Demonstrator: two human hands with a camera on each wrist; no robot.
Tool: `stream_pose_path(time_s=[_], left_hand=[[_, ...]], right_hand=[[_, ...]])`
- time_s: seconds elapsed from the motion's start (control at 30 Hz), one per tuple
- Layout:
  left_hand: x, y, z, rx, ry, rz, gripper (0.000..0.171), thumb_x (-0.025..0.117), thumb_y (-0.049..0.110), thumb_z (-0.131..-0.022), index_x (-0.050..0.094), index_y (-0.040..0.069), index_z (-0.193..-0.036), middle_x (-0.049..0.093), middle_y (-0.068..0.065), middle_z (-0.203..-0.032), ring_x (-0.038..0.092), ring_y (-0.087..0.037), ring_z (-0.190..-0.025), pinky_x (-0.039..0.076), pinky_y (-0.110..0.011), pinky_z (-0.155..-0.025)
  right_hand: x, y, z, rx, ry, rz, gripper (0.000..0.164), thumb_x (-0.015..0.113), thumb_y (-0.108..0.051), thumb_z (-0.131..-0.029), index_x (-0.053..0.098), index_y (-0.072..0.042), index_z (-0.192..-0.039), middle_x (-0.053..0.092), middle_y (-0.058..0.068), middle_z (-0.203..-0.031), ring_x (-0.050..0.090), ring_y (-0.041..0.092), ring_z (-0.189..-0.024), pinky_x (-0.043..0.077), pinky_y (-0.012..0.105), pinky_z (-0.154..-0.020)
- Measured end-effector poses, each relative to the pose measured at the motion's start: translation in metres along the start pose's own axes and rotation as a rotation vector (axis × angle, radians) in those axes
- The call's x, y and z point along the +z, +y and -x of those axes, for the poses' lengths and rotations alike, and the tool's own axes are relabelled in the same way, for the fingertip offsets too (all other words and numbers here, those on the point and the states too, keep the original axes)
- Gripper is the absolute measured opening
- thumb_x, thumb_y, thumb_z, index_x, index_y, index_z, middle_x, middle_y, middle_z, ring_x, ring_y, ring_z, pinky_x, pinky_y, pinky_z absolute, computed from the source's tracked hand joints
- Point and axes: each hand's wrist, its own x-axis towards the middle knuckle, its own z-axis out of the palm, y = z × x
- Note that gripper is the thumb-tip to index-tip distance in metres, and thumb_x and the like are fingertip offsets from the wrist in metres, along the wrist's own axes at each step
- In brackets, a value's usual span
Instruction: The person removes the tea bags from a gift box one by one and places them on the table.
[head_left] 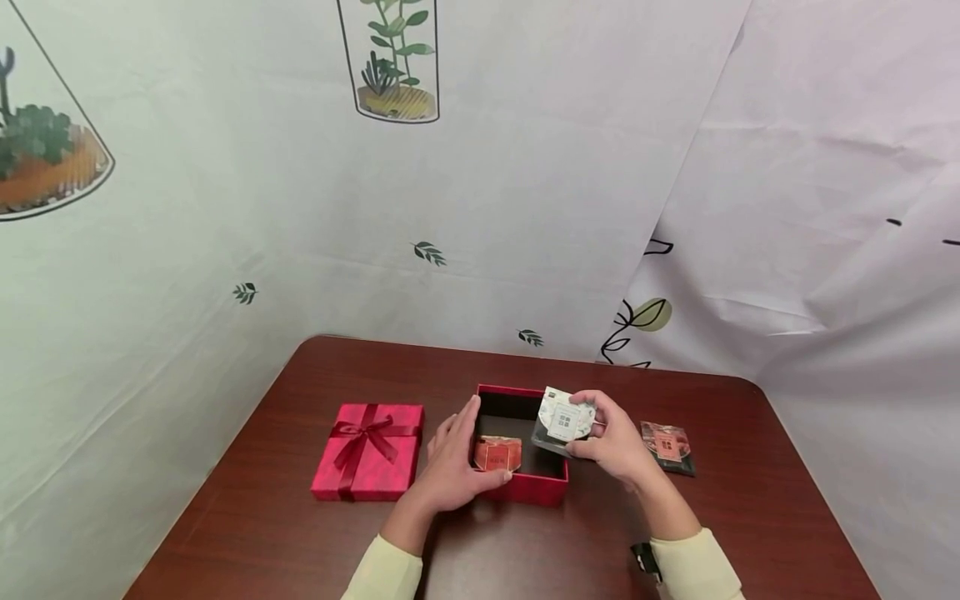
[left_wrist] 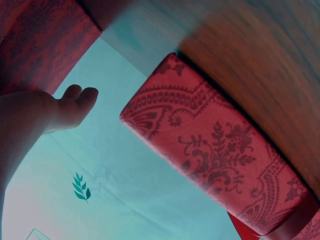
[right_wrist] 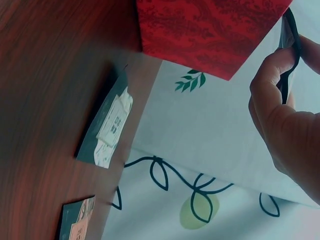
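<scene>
My right hand [head_left: 618,442] pinches a flat packet [head_left: 564,417] with a white printed label and dark lower edge, tilted over the right part of an open red box [head_left: 528,492]. In the right wrist view the held packet [right_wrist: 290,50] appears edge-on between thumb and fingers. At the box's left side rests my left hand [head_left: 453,467], its fingers extended along the wall and its thumb by the front rim. Inside, on the left, stands a packet with an orange-red label [head_left: 498,454]. The box's patterned outer wall [left_wrist: 40,45] fills a corner of the left wrist view.
Left of the box lies a red patterned lid [head_left: 367,454] with a ribbon bow. On the brown table [head_left: 510,550], to the right, are an orange-labelled packet [head_left: 667,447] and a white-labelled packet [right_wrist: 107,125]. A printed white cloth [head_left: 525,208] hangs behind the table.
</scene>
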Motion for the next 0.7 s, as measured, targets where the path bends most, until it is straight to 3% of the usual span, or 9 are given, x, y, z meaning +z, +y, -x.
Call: stream_pose_path(time_s=[0.7], left_hand=[[-0.001,0.001,0.0,-0.006,-0.006,0.004,0.12,0.087,0.049,-0.068,0.016,0.026,-0.162,0.026,0.002,-0.161,0.02,-0.031,-0.143,0.02,-0.066,-0.108]], right_hand=[[-0.027,0.012,0.004,-0.066,-0.007,-0.011,0.059,0.068,0.02,-0.08,0.048,0.003,-0.132,0.059,0.027,-0.119,0.06,0.031,-0.098,0.054,0.027,-0.076]])
